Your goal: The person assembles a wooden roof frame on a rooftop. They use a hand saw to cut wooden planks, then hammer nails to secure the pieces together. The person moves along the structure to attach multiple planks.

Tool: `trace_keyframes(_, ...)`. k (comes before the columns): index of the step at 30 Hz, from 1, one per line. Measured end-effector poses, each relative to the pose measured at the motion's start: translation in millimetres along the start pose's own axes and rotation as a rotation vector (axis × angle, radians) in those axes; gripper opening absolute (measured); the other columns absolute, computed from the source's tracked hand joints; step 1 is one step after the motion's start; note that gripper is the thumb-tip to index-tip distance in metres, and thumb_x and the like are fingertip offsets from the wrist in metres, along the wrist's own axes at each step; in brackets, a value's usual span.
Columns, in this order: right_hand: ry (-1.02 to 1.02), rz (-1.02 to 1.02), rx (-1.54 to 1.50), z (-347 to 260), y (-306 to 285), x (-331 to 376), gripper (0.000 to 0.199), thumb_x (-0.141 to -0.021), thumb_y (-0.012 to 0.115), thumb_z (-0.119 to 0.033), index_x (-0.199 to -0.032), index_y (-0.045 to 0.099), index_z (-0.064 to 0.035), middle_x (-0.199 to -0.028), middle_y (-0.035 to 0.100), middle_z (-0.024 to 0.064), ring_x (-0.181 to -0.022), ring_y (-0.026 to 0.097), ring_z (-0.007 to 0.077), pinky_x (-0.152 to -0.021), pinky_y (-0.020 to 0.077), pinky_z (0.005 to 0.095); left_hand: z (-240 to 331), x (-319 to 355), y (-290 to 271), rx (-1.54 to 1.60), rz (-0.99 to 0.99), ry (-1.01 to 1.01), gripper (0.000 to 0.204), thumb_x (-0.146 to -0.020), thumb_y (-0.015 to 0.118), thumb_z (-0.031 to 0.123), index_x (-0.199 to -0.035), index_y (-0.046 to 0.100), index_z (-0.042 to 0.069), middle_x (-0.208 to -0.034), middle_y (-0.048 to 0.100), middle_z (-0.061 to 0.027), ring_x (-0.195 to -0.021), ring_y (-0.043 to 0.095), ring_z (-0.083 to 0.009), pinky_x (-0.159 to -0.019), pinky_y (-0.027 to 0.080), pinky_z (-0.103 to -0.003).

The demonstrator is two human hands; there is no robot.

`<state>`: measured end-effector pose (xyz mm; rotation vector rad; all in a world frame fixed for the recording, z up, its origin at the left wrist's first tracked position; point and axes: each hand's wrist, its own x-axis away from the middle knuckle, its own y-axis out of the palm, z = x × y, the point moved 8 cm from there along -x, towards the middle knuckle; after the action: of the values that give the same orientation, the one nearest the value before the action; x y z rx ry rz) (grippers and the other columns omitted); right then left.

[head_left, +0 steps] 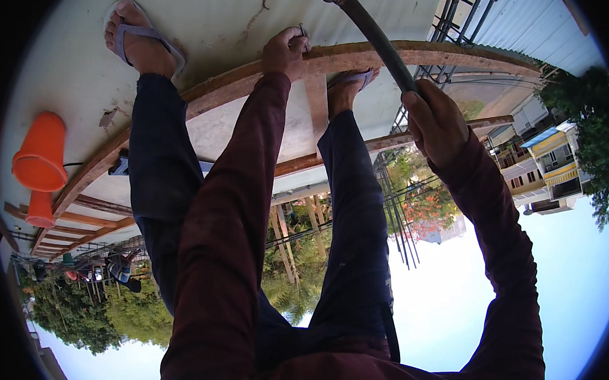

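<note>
My left hand [284,55] is closed in a pinch around a nail [304,32] that stands up at the edge of a long wooden beam [353,53]. The nail's head sticks out beyond my fingers; its tip is hidden. Gripped in my right hand [437,124] is a hammer [377,40], raised to the right of the nail, its dark metal head at the top edge of the view. A shorter wooden crosspiece [316,104] meets the beam just below my left hand. My sandalled feet are on either side of that hand.
Orange cones or buckets [42,144] stand at the left. A handsaw [120,164] lies partly behind my leg. Steel rebar [470,6] and corrugated sheeting [524,17] are at the upper right. More wooden framing [82,230] lies at the lower left, with people beyond it.
</note>
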<state>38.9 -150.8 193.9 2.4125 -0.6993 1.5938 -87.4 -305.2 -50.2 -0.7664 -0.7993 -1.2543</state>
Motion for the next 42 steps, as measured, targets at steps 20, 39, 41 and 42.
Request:
trace_keyframes(20, -0.081, 0.151, 0.314, -13, 15, -51, 0.031, -0.104, 0.043, -0.029, -0.096, 0.051, -0.0006, -0.070, 0.050, 0.0121, -0.061, 0.053, 0.0264, -0.059, 0.0434, 0.0387, 6, 6, -1, -0.076, 0.035, 0.075, 0.022, -0.091, 0.063, 0.023, -0.097, 0.072, 0.004, -0.083, 0.073, -0.0082, -0.077, 0.069, -0.0199, -0.076, 0.052, -0.033)
trace_keyframes(39, -0.022, -0.098, 0.649, 18, 17, -72, 0.028, -0.104, 0.041, -0.027, -0.100, 0.052, -0.0017, -0.079, 0.055, 0.0186, -0.075, 0.059, 0.0363, -0.065, 0.0468, 0.0455, 4, 3, 2, -0.038, -0.065, -0.010, 0.024, -0.090, 0.063, 0.023, -0.096, 0.072, 0.001, -0.082, 0.072, -0.0095, -0.074, 0.068, -0.0206, -0.075, 0.052, -0.034)
trace_keyframes(41, -0.377, -0.015, 0.771, -14, 19, -59, 0.029, -0.104, 0.039, -0.028, -0.100, 0.051, -0.0019, -0.079, 0.055, 0.0181, -0.074, 0.060, 0.0345, -0.064, 0.0470, 0.0458, 4, 7, -2, -0.036, -0.023, 0.015, 0.024, -0.090, 0.063, 0.023, -0.096, 0.072, 0.001, -0.082, 0.072, -0.0097, -0.074, 0.068, -0.0204, -0.074, 0.052, -0.034)
trace_keyframes(42, -0.488, 0.081, 0.788, -32, 15, -55, 0.028, -0.104, 0.040, -0.028, -0.101, 0.050, -0.0022, -0.078, 0.056, 0.0170, -0.074, 0.061, 0.0328, -0.064, 0.0463, 0.0460, 4, 9, -4, -0.034, 0.000, 0.025, 0.024, -0.090, 0.063, 0.023, -0.095, 0.072, 0.001, -0.082, 0.072, -0.0098, -0.073, 0.068, -0.0202, -0.074, 0.052, -0.034)
